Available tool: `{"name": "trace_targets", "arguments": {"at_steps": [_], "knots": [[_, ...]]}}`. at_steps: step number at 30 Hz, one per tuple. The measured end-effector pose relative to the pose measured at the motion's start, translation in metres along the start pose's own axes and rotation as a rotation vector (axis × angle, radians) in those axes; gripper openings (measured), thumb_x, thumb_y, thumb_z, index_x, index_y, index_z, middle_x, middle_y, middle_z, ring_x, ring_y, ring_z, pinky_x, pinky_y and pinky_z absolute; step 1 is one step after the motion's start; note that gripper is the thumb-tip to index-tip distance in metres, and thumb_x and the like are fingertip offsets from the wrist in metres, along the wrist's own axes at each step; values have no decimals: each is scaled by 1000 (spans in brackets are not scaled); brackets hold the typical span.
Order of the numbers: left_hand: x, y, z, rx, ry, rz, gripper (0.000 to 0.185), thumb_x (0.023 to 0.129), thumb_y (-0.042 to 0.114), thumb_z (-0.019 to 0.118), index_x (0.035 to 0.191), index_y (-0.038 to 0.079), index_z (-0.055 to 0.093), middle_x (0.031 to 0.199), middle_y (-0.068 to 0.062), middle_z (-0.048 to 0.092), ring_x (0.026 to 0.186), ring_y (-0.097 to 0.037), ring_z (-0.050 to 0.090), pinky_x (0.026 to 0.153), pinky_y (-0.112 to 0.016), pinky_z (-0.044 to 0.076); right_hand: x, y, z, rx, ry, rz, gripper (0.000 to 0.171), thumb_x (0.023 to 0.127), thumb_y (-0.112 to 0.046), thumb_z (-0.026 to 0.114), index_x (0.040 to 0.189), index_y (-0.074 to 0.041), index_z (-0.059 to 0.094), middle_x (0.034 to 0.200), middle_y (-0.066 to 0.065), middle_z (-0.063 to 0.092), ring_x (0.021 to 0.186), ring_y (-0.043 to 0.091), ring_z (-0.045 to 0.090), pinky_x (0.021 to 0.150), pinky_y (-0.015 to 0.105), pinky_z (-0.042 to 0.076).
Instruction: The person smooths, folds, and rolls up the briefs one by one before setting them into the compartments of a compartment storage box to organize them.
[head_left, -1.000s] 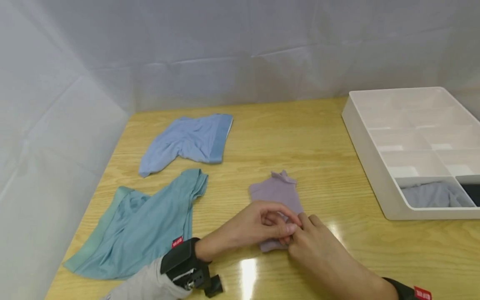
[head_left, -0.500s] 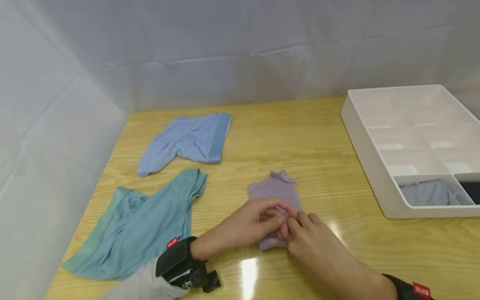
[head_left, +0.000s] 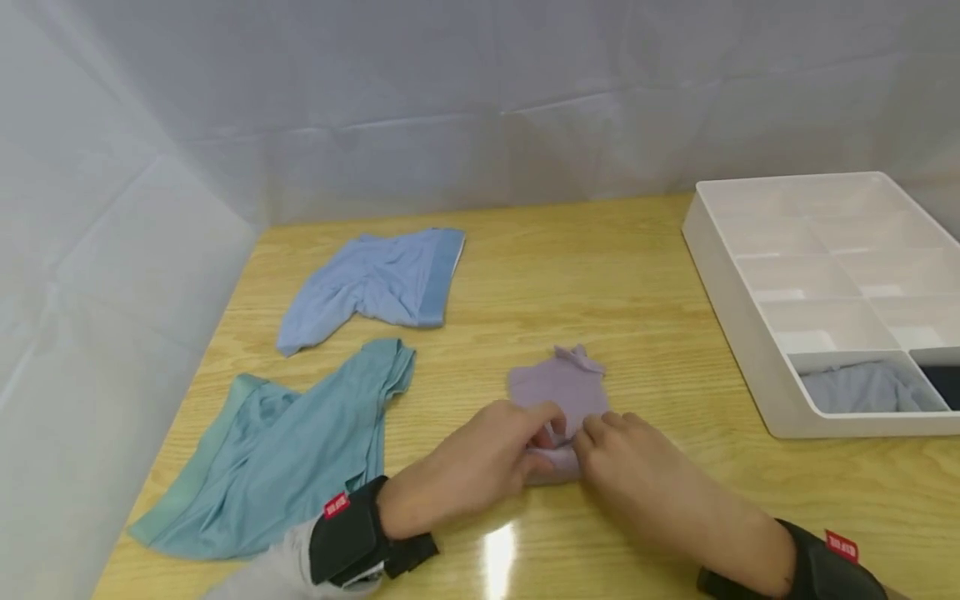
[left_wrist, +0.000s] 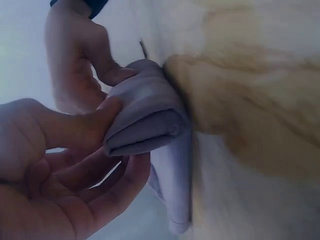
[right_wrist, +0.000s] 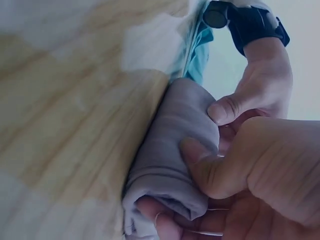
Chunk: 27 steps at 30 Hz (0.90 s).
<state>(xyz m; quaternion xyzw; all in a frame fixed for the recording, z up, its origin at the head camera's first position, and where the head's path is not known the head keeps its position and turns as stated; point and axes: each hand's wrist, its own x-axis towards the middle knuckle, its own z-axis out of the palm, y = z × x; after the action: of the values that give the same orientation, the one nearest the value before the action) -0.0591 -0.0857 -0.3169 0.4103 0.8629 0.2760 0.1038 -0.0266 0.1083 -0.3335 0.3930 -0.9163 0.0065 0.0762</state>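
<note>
Here, the left hand (head_left: 472,458) and the right hand (head_left: 641,471) (side by side) pinch the rolled near end of a mauve cloth (head_left: 564,388), whose far part lies at the near middle of the wooden table (head_left: 592,275). To the left lies a teal garment (head_left: 300,454), with a blue garment (head_left: 382,279) farther off; at right stands a white divided tray (head_left: 738,333), a grey cloth (head_left: 866,388) in its near left compartment
</note>
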Motion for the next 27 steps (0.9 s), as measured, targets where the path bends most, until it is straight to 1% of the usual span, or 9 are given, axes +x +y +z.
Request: {"name": "trace_targets", "arguments": {"at_steps": [3, 6, 8, 11, 15, 18, 22, 25, 27], "knots": [[3, -6, 2, 6, 26, -27, 14, 87, 8, 70, 96, 5, 60, 86, -6, 67, 77, -13, 64, 66, -18, 50, 1, 3, 2, 95, 26, 54, 27, 69, 8, 68, 86, -2, 50, 65, 2, 48, 57, 17, 51, 52, 31, 45], [4, -11, 2, -24, 27, -62, 15, 87, 11, 71, 90, 6, 57, 75, -2, 63, 65, -9, 58, 57, -17, 46, 1, 5, 3, 144, 42, 109, 36, 71, 9, 69, 91, -4, 43, 62, 1, 46, 54, 17, 51, 47, 31, 44], [5, -13, 2, -45, 30, -77, 19, 86, 11, 72, 88, 6, 54, 70, 0, 57, 60, -7, 51, 53, -18, 43, 0, 4, 3, 151, 49, 139, 38, 73, 6, 71, 91, -5, 40, 61, 0, 43, 51, 16, 49, 43, 29, 41], [5, -14, 1, -62, 44, -77, 24, 84, 11, 73, 89, 6, 50, 71, 1, 53, 62, -8, 49, 53, -18, 43, 0, 2, 3, 140, 54, 187, 38, 77, -1, 73, 91, -6, 39, 61, 0, 42, 50, 15, 47, 41, 26, 38], [5, -15, 2, 0, 76, -51, 28, 82, 12, 75, 92, 5, 50, 80, -2, 51, 70, -13, 50, 59, -21, 44, 0, -2, 2, 165, 77, 237, 38, 79, -6, 75, 91, -7, 39, 63, 0, 42, 49, 13, 44, 41, 23, 35], [5, -14, 3, 111, 93, -26, 23, 85, 13, 74, 91, 6, 53, 85, -4, 49, 73, -15, 50, 63, -22, 45, 2, -2, 3, 181, 112, 256, 35, 79, -6, 76, 91, -7, 44, 70, 2, 46, 50, 13, 46, 41, 23, 36], [3, -7, 5, 346, 112, 34, 10, 86, 6, 70, 92, 9, 64, 93, -5, 52, 82, -17, 52, 72, -24, 48, 4, -1, 6, 172, 163, 258, 24, 79, 1, 72, 89, -7, 52, 89, 4, 50, 56, 15, 51, 44, 25, 43], [1, 1, 7, 535, 93, 90, 12, 84, 10, 70, 96, 11, 68, 96, -4, 56, 87, -18, 51, 76, -26, 47, 4, 0, 7, 147, 188, 249, 20, 80, 6, 69, 89, -6, 55, 97, 6, 50, 63, 18, 55, 48, 28, 47], [-1, 5, 8, 619, 57, 112, 14, 84, 18, 72, 96, 11, 67, 93, -3, 58, 84, -17, 51, 74, -26, 46, 5, 1, 7, 118, 197, 229, 19, 78, 8, 68, 87, -4, 57, 94, 7, 51, 67, 19, 54, 52, 30, 48]]}}
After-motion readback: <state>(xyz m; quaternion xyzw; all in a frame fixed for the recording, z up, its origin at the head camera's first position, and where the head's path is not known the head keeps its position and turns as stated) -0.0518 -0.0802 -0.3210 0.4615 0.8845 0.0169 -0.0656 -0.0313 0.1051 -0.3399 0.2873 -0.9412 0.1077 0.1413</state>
